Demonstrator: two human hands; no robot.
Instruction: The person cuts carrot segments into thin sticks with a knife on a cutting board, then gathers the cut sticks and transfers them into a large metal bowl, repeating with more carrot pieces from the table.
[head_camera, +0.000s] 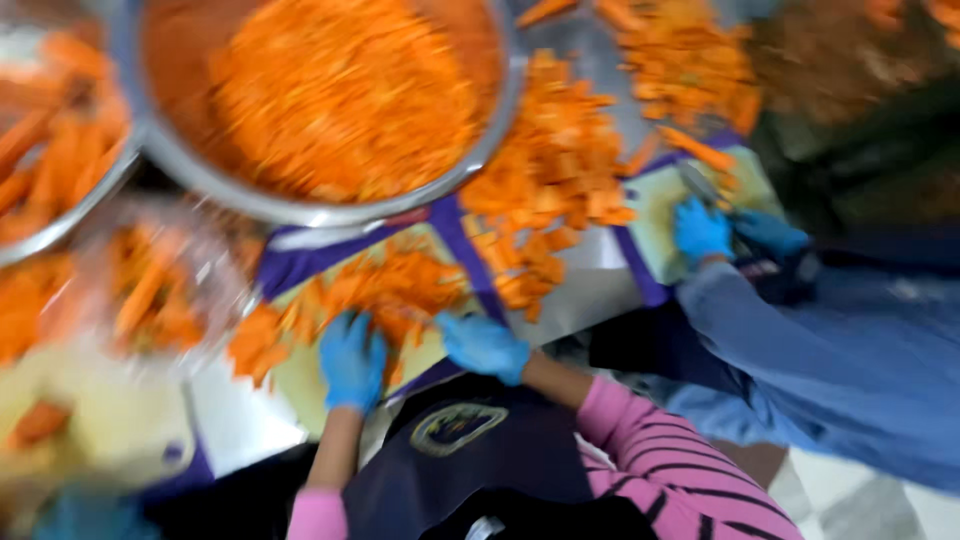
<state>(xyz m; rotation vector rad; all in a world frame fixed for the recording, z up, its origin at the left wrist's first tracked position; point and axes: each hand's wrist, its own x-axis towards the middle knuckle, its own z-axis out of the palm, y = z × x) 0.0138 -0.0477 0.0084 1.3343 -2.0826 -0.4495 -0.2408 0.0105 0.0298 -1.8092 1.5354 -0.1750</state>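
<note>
My left hand (352, 362) and my right hand (484, 345), both in blue gloves, rest on a pale green cutting board (305, 385) with a purple rim. Between and in front of them lies a heap of chopped orange carrot pieces (385, 285). The picture is blurred, so I cannot tell if either hand holds anything. My fingers look curled over the carrot pieces. Pink striped sleeves and a dark apron show below.
A big metal bowl (300, 205) full of carrot pieces stands just beyond the board. Another bowl (75, 215) of carrot sticks is at the left. A loose pile of carrot (555, 180) covers the metal table. At the right a co-worker's gloved hands (705, 230) cut with a knife on a second board.
</note>
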